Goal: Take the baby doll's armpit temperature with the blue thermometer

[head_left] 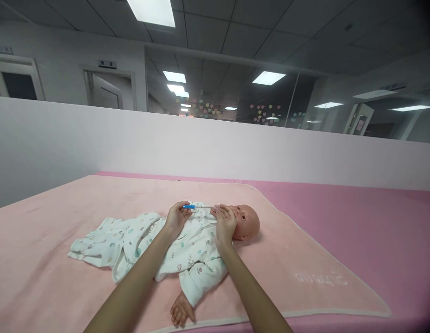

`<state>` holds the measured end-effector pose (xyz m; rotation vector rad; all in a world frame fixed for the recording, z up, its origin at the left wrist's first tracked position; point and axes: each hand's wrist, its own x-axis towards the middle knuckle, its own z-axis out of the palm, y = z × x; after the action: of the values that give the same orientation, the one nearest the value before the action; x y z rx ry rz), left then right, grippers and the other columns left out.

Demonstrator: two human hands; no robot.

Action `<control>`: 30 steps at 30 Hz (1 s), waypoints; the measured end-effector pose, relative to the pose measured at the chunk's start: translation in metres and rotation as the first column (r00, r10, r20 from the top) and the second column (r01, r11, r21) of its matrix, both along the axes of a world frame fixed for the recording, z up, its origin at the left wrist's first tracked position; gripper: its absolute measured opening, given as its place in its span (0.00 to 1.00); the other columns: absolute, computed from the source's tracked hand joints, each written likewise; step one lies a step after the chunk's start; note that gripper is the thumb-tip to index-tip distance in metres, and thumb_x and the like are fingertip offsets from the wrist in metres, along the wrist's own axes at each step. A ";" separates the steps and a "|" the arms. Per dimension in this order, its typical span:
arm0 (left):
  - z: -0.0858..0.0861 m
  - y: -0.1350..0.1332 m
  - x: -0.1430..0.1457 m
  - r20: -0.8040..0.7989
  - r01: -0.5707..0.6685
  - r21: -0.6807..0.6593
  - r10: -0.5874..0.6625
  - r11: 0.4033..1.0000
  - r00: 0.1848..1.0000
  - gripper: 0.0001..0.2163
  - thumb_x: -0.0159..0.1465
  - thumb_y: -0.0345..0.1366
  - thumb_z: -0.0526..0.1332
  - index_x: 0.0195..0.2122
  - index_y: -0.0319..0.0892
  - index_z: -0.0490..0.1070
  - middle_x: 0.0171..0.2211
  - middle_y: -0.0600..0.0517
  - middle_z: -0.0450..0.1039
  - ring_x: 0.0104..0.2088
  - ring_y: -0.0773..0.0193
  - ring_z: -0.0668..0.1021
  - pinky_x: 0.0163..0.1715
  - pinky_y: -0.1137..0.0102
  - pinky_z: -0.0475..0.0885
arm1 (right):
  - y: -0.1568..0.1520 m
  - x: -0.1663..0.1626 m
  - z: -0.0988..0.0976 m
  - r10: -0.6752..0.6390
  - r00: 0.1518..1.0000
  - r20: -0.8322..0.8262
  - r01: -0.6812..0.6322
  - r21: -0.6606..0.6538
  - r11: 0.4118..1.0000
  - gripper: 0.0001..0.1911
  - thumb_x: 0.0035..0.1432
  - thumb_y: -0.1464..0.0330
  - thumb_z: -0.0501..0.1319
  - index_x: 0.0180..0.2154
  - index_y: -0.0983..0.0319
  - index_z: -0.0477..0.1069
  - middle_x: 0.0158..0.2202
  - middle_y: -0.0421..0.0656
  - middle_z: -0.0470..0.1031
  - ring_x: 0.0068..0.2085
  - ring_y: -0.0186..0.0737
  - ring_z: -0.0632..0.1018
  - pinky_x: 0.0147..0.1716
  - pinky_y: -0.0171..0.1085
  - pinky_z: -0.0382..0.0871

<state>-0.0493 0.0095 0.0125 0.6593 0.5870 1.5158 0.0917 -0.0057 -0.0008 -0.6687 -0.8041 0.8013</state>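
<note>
A baby doll [247, 222] in a white patterned sleepsuit [187, 252] lies on its back on a pale pink blanket [305, 259], head to the right. Above its chest I hold a thin thermometer [197, 206] with a blue end. My left hand [176, 217] pinches the blue end. My right hand [224, 222] pinches the other end, close to the doll's face. One doll hand [182, 311] lies bare near the blanket's front edge.
The blanket covers a darker pink bed surface [391, 222]. A low white partition wall [96, 138] runs behind the bed. Beyond it are glass panels with heart stickers [266, 111] and doors [107, 90].
</note>
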 end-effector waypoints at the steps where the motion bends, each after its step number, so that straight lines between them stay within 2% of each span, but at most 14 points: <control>1: 0.000 0.001 0.000 0.001 0.000 0.000 0.000 1.000 1.000 0.03 0.49 0.30 0.58 0.24 0.36 0.68 0.16 0.55 0.64 0.20 0.72 0.69 0.26 0.75 0.68 | 0.000 0.000 0.000 -0.001 1.000 -0.002 0.001 -0.002 1.000 0.15 0.46 0.64 0.63 0.35 0.65 0.64 0.31 0.43 0.73 0.32 0.38 0.77 0.38 0.42 0.73; 12: -0.002 0.003 -0.002 0.014 -0.011 -0.012 0.011 1.000 1.000 0.03 0.49 0.30 0.57 0.25 0.36 0.69 0.17 0.54 0.65 0.19 0.72 0.69 0.26 0.75 0.68 | -0.001 0.000 0.001 0.005 1.000 0.028 -0.005 -0.013 1.000 0.16 0.45 0.63 0.63 0.34 0.65 0.64 0.29 0.42 0.72 0.31 0.38 0.77 0.36 0.41 0.73; 25: -0.005 0.006 -0.003 0.023 -0.011 -0.007 0.011 1.000 1.000 0.04 0.49 0.31 0.58 0.25 0.36 0.69 0.16 0.55 0.64 0.19 0.72 0.69 0.26 0.74 0.68 | 0.000 -0.002 0.000 0.003 0.997 0.071 -0.003 0.001 1.000 0.11 0.45 0.65 0.62 0.30 0.65 0.67 0.24 0.40 0.72 0.28 0.36 0.76 0.33 0.39 0.72; 27: -0.006 0.007 -0.003 0.009 -0.012 0.003 0.012 1.000 1.000 0.05 0.50 0.33 0.58 0.25 0.36 0.69 0.16 0.55 0.63 0.19 0.72 0.69 0.26 0.74 0.68 | 0.000 -0.002 0.006 -0.015 0.997 0.077 0.017 -0.013 1.000 0.11 0.44 0.65 0.62 0.31 0.65 0.68 0.24 0.41 0.72 0.27 0.36 0.75 0.32 0.39 0.72; 30: -0.005 0.005 0.000 -0.063 -0.004 0.029 0.005 1.000 0.998 0.07 0.51 0.36 0.58 0.25 0.37 0.69 0.16 0.56 0.62 0.20 0.71 0.68 0.27 0.74 0.67 | -0.011 0.007 0.025 -0.092 0.992 0.082 0.096 -0.053 0.994 0.13 0.45 0.64 0.61 0.33 0.66 0.71 0.24 0.42 0.74 0.28 0.37 0.76 0.33 0.39 0.72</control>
<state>-0.0497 0.0145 0.0077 0.7303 0.6160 1.5143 0.0992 -0.0164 0.0239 -0.7873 -0.8179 0.7175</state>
